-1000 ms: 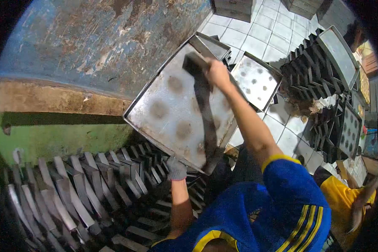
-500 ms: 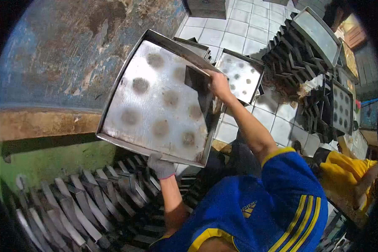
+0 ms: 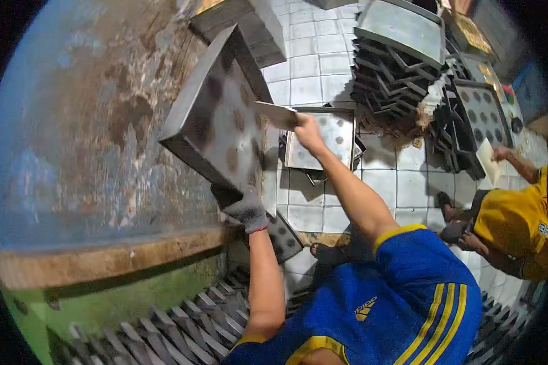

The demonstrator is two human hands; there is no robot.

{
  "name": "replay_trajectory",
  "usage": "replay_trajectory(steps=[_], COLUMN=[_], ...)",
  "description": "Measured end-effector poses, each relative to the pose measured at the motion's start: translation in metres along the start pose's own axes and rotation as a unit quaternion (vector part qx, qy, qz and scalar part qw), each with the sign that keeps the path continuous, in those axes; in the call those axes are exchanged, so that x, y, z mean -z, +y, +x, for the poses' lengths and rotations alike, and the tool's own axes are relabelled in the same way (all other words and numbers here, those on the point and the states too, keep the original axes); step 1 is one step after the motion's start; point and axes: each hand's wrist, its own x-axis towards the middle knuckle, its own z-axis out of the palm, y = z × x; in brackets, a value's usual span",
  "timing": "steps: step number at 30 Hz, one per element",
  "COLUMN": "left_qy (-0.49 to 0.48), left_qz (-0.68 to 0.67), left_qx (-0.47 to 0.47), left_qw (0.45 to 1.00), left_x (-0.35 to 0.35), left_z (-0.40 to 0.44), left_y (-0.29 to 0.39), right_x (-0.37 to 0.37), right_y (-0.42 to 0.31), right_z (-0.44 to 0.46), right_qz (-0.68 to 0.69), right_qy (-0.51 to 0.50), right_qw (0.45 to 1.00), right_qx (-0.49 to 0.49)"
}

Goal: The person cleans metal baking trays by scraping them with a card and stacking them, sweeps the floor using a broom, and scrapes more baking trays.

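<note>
Tray (image 3: pixel 228 115) steeply tilted, upper left of centre; left hand (image 3: pixel 247 210), gloved, fingers grasping its lower end. Right hand (image 3: pixel 310 134), mid-frame, fingers wrapped round scraper (image 3: pixel 277 114); can't tell whether scraper touches tray

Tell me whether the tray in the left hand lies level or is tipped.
Tipped: the tray slants steeply, its spotted inside facing the right hand, the left hand at its near edge.
</note>
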Motion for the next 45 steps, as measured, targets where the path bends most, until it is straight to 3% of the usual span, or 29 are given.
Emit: replay_trajectory(steps=[1, 2, 4, 6, 8, 9, 10, 12, 13, 15, 16, 17, 18, 19, 21, 23, 24, 26, 27, 28, 29, 30, 32, 33, 35, 37, 40, 42, 45], left_qy=[-0.074, -0.107, -0.142, -0.208, -0.239, -0.254, -0.257, -0.261, -0.256, -0.232, -0.228, -0.204, -0.174, -0.139, -0.165, -0.085, -0.023, 0.086, 0.163, 0.231, 0.277, 0.312, 0.369, 0.343, 0.407, 0.458, 0.416, 0.492, 0.475], left_qz=[0.179, 0.267, 0.420, 0.372, 0.421, 0.286, 0.290, 0.297, 0.381, 0.427, 0.433, 0.218, 0.178, 0.132, 0.250, 0.209, 0.146, 0.005, -0.069, -0.102, -0.135, -0.163, -0.194, -0.308, -0.289, -0.266, -0.379, -0.413, -0.457], left_qx=[-0.129, -0.185, -0.314, -0.226, -0.178, -0.195, -0.211, -0.244, -0.333, -0.371, -0.363, -0.189, -0.131, -0.077, -0.168, -0.095, 0.079, 0.284, 0.366, 0.360, 0.365, 0.354, 0.334, 0.327, 0.343, 0.374, 0.332, 0.334, 0.233], left_qw=[0.973, 0.940, 0.840, 0.876, 0.857, 0.903, 0.897, 0.886, 0.824, 0.791, 0.793, 0.936, 0.960, 0.978, 0.939, 0.970, 0.986, 0.955, 0.914, 0.898, 0.879, 0.866, 0.845, 0.825, 0.795, 0.762, 0.757, 0.690, 0.715], left_x=[-0.025, -0.045, -0.087, -0.117, -0.118, -0.128, -0.123, -0.117, -0.116, -0.119, -0.115, -0.106, -0.105, -0.104, -0.048, 0.030, 0.045, 0.059, 0.064, 0.103, 0.141, 0.182, 0.270, 0.261, 0.293, 0.327, 0.377, 0.411, 0.443], left_z=[-0.006, -0.008, -0.013, -0.013, 0.002, 0.003, 0.007, 0.010, 0.006, 0.004, 0.010, 0.018, 0.008, -0.003, 0.015, 0.010, -0.005, -0.030, -0.044, -0.060, -0.080, -0.104, -0.163, -0.172, -0.204, -0.210, -0.217, -0.231, -0.195], left_y=[0.015, 0.017, 0.027, 0.044, 0.007, -0.001, -0.003, 0.008, 0.017, 0.019, 0.004, -0.017, -0.003, 0.011, -0.026, -0.071, -0.066, -0.035, -0.019, -0.052, -0.083, -0.119, -0.211, -0.172, -0.200, -0.241, -0.334, -0.437, -0.528], right_x=[0.000, -0.014, -0.002, 0.001, 0.017, 0.016, 0.016, 0.006, 0.001, -0.009, -0.012, -0.015, -0.019, -0.030, -0.020, -0.003, 0.004, 0.022, 0.039, 0.044, 0.055, 0.068, 0.108, 0.098, 0.166, 0.124, 0.078, 0.087, 0.087], right_y=[0.090, 0.024, -0.009, 0.002, -0.020, -0.019, -0.018, -0.005, 0.009, 0.039, 0.051, 0.063, 0.084, 0.077, 0.058, 0.043, 0.049, 0.052, 0.072, 0.067, 0.079, 0.096, 0.130, 0.115, 0.172, 0.159, 0.166, 0.200, 0.234], right_z=[0.042, 0.040, 0.054, 0.074, 0.071, 0.072, 0.074, 0.074, 0.071, 0.069, 0.071, 0.073, 0.077, 0.065, 0.044, 0.014, 0.004, -0.023, -0.034, -0.055, -0.072, -0.095, -0.131, -0.158, -0.186, -0.213, -0.257, -0.274, -0.304], right_qz=[-0.071, -0.022, 0.069, 0.087, 0.009, -0.030, -0.069, 0.266, 0.383, 0.219, 0.182, 0.144, 0.067, 0.094, 0.047, -0.055, -0.112, -0.057, -0.191, -0.147, -0.167, -0.115, -0.187, -0.186, -0.304, -0.213, -0.288, -0.293, -0.316], right_qy=[0.020, 0.006, 0.027, 0.050, 0.071, 0.078, 0.082, 0.104, 0.099, 0.110, 0.105, 0.099, 0.082, 0.101, -0.052, -0.175, -0.195, -0.208, -0.224, -0.164, -0.167, -0.135, -0.220, -0.163, -0.321, -0.277, -0.220, -0.277, -0.245], right_qw=[0.996, 0.999, 0.997, 0.990, 0.996, 0.996, 0.994, 0.957, 0.918, 0.968, 0.977, 0.984, 0.994, 0.989, 0.996, 0.980, 0.973, 0.965, 0.945, 0.942, 0.948, 0.951, 0.925, 0.923, 0.844, 0.829, 0.791, 0.769, 0.791], right_qx=[0.057, 0.034, 0.020, 0.103, 0.045, 0.015, -0.017, -0.042, -0.022, 0.057, 0.036, 0.015, -0.011, 0.047, -0.063, -0.077, -0.042, -0.151, -0.142, -0.254, -0.215, -0.253, -0.246, -0.295, -0.305, -0.437, -0.494, -0.496, -0.464])
